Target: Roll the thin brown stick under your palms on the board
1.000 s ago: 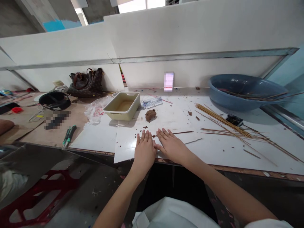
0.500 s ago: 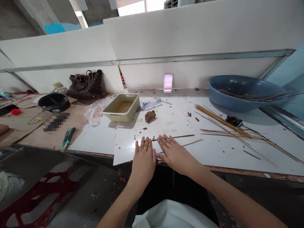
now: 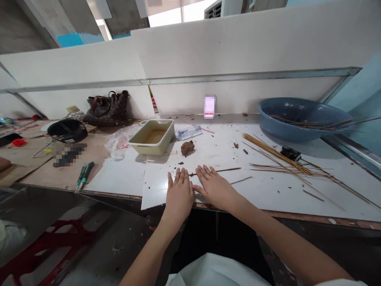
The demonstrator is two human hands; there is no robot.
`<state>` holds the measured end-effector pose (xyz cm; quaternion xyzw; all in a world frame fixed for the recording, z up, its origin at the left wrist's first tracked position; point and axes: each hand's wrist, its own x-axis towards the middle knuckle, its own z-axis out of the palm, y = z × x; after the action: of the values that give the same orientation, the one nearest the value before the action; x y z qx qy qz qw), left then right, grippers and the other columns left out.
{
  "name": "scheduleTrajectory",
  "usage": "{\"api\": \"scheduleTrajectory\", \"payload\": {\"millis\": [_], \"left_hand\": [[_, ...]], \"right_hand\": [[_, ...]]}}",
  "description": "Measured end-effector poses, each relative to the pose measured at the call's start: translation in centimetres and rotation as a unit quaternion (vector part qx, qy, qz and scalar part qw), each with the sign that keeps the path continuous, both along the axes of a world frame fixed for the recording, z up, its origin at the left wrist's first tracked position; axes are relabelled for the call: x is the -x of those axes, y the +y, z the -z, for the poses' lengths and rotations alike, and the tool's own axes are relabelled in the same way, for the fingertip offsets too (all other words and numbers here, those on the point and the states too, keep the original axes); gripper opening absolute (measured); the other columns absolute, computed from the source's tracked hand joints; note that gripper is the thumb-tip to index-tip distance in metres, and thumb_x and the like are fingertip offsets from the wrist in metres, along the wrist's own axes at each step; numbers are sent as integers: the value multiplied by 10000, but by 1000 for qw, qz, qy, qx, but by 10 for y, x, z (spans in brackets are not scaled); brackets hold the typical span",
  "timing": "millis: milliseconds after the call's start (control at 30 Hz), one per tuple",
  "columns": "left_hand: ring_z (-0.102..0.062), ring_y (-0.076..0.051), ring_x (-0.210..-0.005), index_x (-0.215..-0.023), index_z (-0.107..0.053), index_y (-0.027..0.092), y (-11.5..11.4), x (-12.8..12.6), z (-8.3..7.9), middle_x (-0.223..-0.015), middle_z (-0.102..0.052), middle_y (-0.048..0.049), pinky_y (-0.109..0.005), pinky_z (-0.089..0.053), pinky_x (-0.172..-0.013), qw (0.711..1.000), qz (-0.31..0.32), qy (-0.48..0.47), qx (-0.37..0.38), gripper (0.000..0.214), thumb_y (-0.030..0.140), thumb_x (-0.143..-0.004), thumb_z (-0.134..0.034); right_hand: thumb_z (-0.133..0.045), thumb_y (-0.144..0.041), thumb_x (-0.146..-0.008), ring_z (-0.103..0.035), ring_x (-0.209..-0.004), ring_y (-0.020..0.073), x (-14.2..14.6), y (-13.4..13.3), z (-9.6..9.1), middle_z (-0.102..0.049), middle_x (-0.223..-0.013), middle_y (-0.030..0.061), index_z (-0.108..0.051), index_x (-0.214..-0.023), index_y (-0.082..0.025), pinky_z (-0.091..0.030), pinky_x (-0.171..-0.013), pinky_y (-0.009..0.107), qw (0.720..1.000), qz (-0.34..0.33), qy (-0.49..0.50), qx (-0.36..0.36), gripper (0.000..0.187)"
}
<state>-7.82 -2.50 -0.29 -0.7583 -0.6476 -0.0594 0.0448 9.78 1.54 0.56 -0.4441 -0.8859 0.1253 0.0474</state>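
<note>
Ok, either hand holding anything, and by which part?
Nothing held: left hand and right hand lie flat on the white board, beside a thin brown stick.

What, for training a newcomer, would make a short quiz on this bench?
1. True or false: the left hand and right hand both rest open on the white board, holding nothing.
2. What object lies just behind the brown lump?
3. Fill in the blank: wooden sticks lie on the board, and more lie in the ____ basin.

Key: 1. True. 2. A plastic water bottle. 3. Blue.
</note>
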Motion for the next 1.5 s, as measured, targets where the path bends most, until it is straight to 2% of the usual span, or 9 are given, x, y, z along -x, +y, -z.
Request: {"api": "scheduleTrajectory", "payload": {"millis": [200,333,500,633,900,1033,1267,1367,1500], "left_hand": [[-357,-312,-1625,-1621,-488,96,-42,-3,2,-1685,-479,-160,-608,-271,-1334,1000,9,-7,-21,564,243,-1118,-281],[-345,-305,-1631,-1653,-439,118,-51,-13,2,-1692,-474,-157,-607,-283,-1333,999,23,-21,-35,567,262,-1119,-314],[-382,-306,-1614,-1626,-474,95,-40,-25,7,-1683,-485,-163,-576,-282,-1335,999,24,-26,-29,561,273,-1116,-321],[-366,-317,-1621,-1611,-480,39,-24,-27,9,-1684,-471,-190,-578,-262,-1340,1000,9,-20,-23,571,254,-1113,-302],[-345,-335,-1627,-1586,-522,43,12,-25,-1,-1681,-471,-192,-595,-229,-1345,1000,-1,-21,-5,560,279,-1116,-330],[-349,-330,-1626,-1586,-521,38,0,-26,-1,-1674,-478,-189,-601,-230,-1346,1000,0,-21,-7,565,278,-1119,-314],[-353,-300,-1627,-1627,-490,115,-41,-22,9,-1685,-470,-137,-599,-272,-1338,999,16,-36,-25,557,267,-1114,-333],[-331,-303,-1636,-1628,-476,82,-37,-20,8,-1697,-448,-142,-597,-254,-1345,999,10,-37,-8,564,269,-1121,-313],[-332,-325,-1633,-1615,-492,71,-12,-16,-2,-1687,-464,-155,-621,-231,-1343,999,9,-34,12,565,265,-1124,-291]], "right_hand": [[-195,-634,-1134,-239,-1648,312,-16,-36,-5,-288,-1747,196,-329,-1692,-44,-242,-1347,542,999,-24,37,5,822],[-246,-626,-1134,-237,-1649,300,-27,-41,-10,-288,-1747,182,-310,-1706,-82,-262,-1342,549,999,-13,53,-3,792],[-214,-638,-1130,-230,-1649,318,-39,-36,-2,-271,-1747,206,-312,-1689,-21,-223,-1352,548,1000,28,14,-2,838],[-212,-642,-1129,-228,-1650,325,-41,-25,7,-266,-1751,209,-320,-1688,-25,-228,-1346,560,1000,28,3,-5,840],[-249,-628,-1126,-219,-1652,334,-33,8,5,-279,-1751,220,-306,-1706,-63,-211,-1341,589,999,41,15,-2,811],[-223,-647,-1124,-220,-1651,332,-36,-3,6,-276,-1752,218,-320,-1693,-35,-206,-1349,558,999,39,10,-8,842],[-239,-663,-1124,-270,-1640,305,-50,-41,16,-303,-1750,169,-296,-1715,-114,-257,-1343,550,998,31,37,-26,809],[-224,-670,-1121,-260,-1642,307,-49,-37,14,-293,-1751,178,-316,-1704,-84,-243,-1347,543,999,30,28,-18,832],[-236,-633,-1130,-222,-1649,335,-41,-13,7,-294,-1741,218,-343,-1683,-28,-211,-1348,575,1000,26,10,-9,826]]}}
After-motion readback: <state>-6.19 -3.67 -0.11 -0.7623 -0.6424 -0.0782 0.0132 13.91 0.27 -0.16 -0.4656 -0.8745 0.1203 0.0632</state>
